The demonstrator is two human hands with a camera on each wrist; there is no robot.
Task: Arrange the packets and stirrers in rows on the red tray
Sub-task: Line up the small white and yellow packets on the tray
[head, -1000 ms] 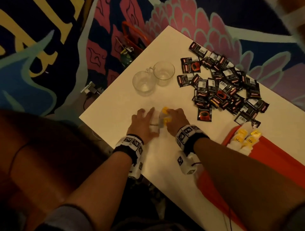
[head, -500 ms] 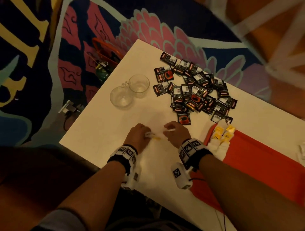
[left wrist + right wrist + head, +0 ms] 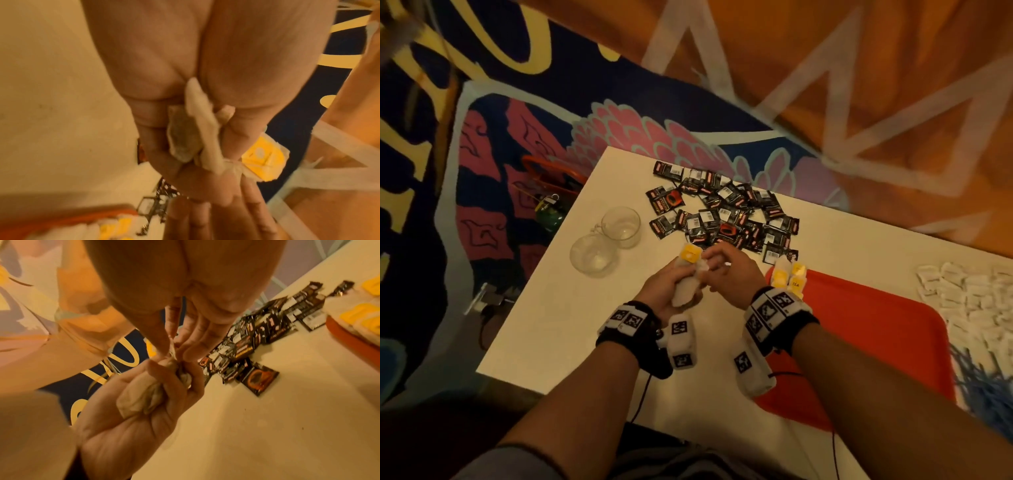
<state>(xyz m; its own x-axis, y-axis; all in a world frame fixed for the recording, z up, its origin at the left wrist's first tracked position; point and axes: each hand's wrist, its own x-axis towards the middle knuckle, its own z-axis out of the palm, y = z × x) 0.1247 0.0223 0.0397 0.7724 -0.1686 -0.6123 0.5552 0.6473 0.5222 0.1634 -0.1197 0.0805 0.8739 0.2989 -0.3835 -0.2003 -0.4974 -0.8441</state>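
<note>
Tea bags bunched in left hand, fingers curled round; right hand pinches their top, above white table.

- red tray, lower right of the frame
- black packets with red print and white barcode patches
- white tea bags with yellow tags
- white table
- navy rug patterned pink, yellow and pale blue
- black-and-white checked wrist bands
</note>
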